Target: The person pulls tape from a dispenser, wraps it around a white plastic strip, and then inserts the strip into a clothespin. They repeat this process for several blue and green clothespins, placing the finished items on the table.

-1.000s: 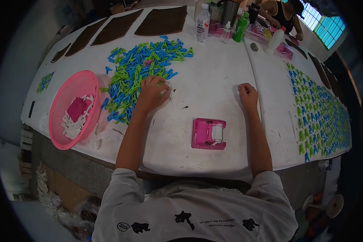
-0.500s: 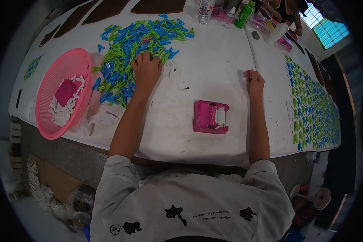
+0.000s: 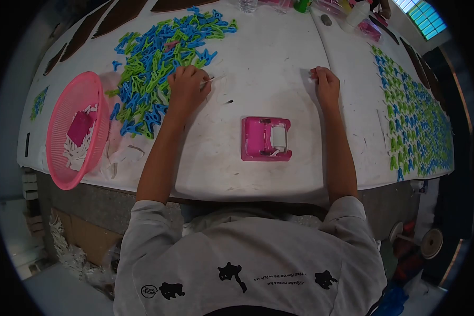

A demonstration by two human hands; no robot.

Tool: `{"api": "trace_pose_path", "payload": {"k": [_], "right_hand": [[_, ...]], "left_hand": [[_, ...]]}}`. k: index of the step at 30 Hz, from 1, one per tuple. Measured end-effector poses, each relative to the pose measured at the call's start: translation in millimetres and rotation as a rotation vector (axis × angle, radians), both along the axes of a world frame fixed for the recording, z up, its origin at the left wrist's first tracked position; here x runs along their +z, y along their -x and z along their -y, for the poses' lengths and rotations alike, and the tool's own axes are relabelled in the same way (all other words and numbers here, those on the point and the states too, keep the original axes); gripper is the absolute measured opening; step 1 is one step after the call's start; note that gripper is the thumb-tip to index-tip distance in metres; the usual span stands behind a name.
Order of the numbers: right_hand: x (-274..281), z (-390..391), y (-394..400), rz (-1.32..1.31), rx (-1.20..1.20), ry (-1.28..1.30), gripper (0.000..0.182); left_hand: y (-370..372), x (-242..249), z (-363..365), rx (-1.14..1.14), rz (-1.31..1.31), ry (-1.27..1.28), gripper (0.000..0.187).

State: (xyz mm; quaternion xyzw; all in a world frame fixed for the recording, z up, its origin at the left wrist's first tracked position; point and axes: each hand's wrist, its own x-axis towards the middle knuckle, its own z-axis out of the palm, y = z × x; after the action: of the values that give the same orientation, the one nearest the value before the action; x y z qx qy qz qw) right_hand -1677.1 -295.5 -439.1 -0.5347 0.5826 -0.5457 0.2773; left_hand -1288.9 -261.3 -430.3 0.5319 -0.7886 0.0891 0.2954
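My left hand (image 3: 187,90) is at the right edge of a pile of blue and green plastic clothespins (image 3: 160,68). Its fingers are closed, and a thin pale sliver pokes out at the fingertips, too small to name. My right hand (image 3: 326,86) is held above the white table to the right, thumb and fingers pinched together; what they may hold is hidden. Between my forearms stands a pink tape dispenser (image 3: 254,138) with a white roll in it.
A pink basket (image 3: 101,126) holding white strips and a pink block leans at left. Rows of blue and green clothespins (image 3: 413,121) cover the right side. Brown pieces (image 3: 120,18), a white bottle (image 3: 357,15) and a grey object (image 3: 326,20) lie farther back.
My left hand has drawn back off the clothespins, its fingers now closed with a sliver showing. The right hand stays pinched. The whole view has shifted slightly.
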Motion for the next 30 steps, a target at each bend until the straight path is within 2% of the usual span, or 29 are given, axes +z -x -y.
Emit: {"api": "trace_pose_path", "payload": {"k": [1,3,5,7,8,10,11,13,16,18,19,22,26,29,30], "right_hand": [[-2,1,-1,-0.015,0.013,0.063,0.026],[2,-16,-5,-0.025,0.001,0.105,0.025],[45,-42,-21,-0.400,0.294,0.288,0.024],[74,-89,-40,-0.445,0.580,0.143,0.059],[73,-112,-44,-0.445,0.571,0.133,0.059],[73,-142,-50,-0.514,0.737,0.083,0.098],[66,-150,-50,-0.520,0.737,0.082,0.098],[53,-162,-48,-0.677,0.661,0.016,0.121],[52,-158,-57,-0.583,0.665,-0.112,0.120],[45,-151,-67,-0.612,0.637,-0.080,0.120],[42,-145,-73,-0.635,0.606,-0.053,0.120],[44,-123,-85,-0.666,0.608,-0.096,0.118],[50,-94,-89,-0.668,0.572,-0.197,0.119],[49,-75,-87,-0.673,0.586,-0.224,0.122],[48,-70,-86,-0.585,0.604,-0.193,0.122]], "left_hand": [[2,5,-1,-0.013,0.008,-0.012,0.017],[8,16,-4,-0.214,-0.195,0.043,0.015],[19,26,-21,-0.312,-0.259,-0.007,0.014],[28,30,-24,-0.386,-0.337,-0.033,0.012],[29,29,-25,-0.422,-0.336,0.001,0.011],[30,28,-22,-0.459,-0.343,0.045,0.011],[29,27,-19,-0.458,-0.363,0.042,0.010],[25,20,-17,-0.437,-0.398,0.035,0.010],[30,17,-11,-0.413,-0.425,0.083,0.011],[38,22,-14,-0.383,-0.598,-0.004,0.013],[44,27,-17,-0.388,-0.587,0.003,0.013],[63,37,-26,-0.485,-0.742,-0.125,0.016],[54,31,-27,-0.605,-0.697,-0.224,0.018],[38,22,-21,-0.542,-0.758,-0.294,0.019],[36,22,-21,-0.498,-0.814,-0.308,0.017]]}}
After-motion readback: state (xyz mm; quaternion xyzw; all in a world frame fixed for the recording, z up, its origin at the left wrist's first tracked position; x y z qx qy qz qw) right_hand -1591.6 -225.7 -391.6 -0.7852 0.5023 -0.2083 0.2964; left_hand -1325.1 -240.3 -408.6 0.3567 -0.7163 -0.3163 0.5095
